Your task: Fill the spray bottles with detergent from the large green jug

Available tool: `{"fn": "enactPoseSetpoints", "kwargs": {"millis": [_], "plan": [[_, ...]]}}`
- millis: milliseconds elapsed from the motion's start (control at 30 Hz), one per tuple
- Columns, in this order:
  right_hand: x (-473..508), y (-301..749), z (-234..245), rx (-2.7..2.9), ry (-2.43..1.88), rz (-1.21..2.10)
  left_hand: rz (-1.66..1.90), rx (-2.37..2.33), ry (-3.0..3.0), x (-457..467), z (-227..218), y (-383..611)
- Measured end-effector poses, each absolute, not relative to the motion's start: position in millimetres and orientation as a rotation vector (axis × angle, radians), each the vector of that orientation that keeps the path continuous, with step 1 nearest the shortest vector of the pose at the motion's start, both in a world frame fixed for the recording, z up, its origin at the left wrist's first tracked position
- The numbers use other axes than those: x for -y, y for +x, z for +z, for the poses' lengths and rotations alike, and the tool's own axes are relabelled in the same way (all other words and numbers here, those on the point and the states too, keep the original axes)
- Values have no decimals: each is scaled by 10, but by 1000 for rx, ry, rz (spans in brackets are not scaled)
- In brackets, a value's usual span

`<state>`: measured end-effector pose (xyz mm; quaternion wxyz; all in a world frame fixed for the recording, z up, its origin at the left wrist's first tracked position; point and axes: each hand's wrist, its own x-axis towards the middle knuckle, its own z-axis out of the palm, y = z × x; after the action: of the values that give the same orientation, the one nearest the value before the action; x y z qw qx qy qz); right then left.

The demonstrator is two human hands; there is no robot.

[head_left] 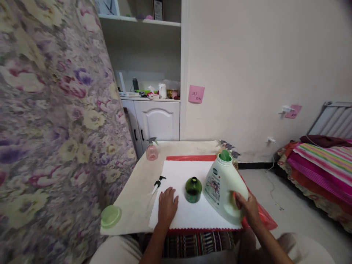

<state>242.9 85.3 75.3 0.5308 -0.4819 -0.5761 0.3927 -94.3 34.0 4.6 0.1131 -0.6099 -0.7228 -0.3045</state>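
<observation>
My right hand [247,206] grips the handle side of a large pale-green detergent jug [224,187], which stands tilted on a white mat [178,176] with its green spout uncapped. My left hand [167,206] lies flat on the mat, fingers stretched out, holding nothing. A small dark-green round bottle [193,189] with an open neck stands between my hands. A black-and-white spray-pump head [157,183] lies on the mat's left edge, just beyond my left fingertips. The jug's green cap [110,216] rests on the table's near left corner.
A pink spray bottle [151,151] stands at the table's [134,194] far left. More spray heads [228,147] sit behind the jug. A flowered curtain [49,121] hangs close on the left. White cabinets [154,119] stand beyond, and a bed with striped bedding [321,165] is to the right.
</observation>
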Motion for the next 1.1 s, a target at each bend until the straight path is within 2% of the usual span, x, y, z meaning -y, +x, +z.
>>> {"fn": "enactPoseSetpoints", "kwargs": {"millis": [567,1100], "plan": [[-797,2410,826,1286,-1212,918,-836,2163,-1814,-320,81,-915],[-776,2407,869,1270,-1249,917,-974,2204,-1868,-287,129,-908]]}}
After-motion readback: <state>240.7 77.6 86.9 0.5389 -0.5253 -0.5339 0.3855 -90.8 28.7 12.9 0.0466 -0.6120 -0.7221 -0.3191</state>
